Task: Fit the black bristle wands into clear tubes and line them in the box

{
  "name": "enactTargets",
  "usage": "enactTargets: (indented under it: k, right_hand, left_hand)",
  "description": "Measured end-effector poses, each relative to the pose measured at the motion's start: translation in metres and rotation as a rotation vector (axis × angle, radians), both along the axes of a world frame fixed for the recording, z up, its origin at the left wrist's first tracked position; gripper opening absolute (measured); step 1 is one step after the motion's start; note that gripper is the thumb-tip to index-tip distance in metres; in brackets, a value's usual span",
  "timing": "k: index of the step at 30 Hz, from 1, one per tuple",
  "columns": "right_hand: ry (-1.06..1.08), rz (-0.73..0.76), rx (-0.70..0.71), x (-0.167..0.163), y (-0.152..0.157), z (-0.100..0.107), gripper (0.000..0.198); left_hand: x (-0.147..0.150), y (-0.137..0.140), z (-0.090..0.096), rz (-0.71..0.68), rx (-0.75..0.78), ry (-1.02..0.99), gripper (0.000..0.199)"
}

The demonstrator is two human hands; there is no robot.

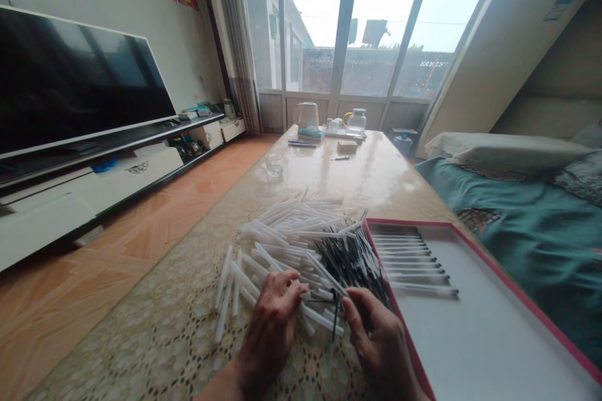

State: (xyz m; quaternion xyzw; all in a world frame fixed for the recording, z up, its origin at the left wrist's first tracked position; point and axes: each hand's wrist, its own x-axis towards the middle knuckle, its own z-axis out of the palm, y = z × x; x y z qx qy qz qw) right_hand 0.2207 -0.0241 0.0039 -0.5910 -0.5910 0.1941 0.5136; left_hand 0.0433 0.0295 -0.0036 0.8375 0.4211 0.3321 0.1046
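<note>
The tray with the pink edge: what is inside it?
A row of dark-ended white tubes lies in the tray; anything beneath them is covered. The tray's near end is cut off.

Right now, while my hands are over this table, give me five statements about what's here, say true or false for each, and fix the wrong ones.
1. White tubes lie heaped to the left of the tray. True.
2. The left hand is inside the tray. False: the left hand is at the heaped tubes, outside the tray.
3. A row of dark-tipped tubes lies in the tray. True.
4. The tray's rim is green. False: the rim is pinkish red.
5. A clear jug with a yellow handle stands near the far end of the table. True.
</note>
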Motion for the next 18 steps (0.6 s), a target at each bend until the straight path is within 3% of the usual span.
enactTargets:
  k: [4,10,18]
  right_hand:
    - [-0.017,0.009,-0.011,0.0012,-0.0005,-0.0012,0.024]
    - [-0.073,0.070,-0.035,0.0075,0.0015,-0.0044,0.020]
    - [-0.093,0.040,0.011,0.0065,0.0016,-0.0043,0.020]
  left_hand:
    - [-0.0012,0.0014,0.0003,-0.033,0.014,0.023,0.029]
    - [-0.0030,0.0010,-0.0058,-0.006,0.015,0.037,0.045]
    - [-0.0036,0.0016,0.0026,0.030,0.027,0.026,0.025]
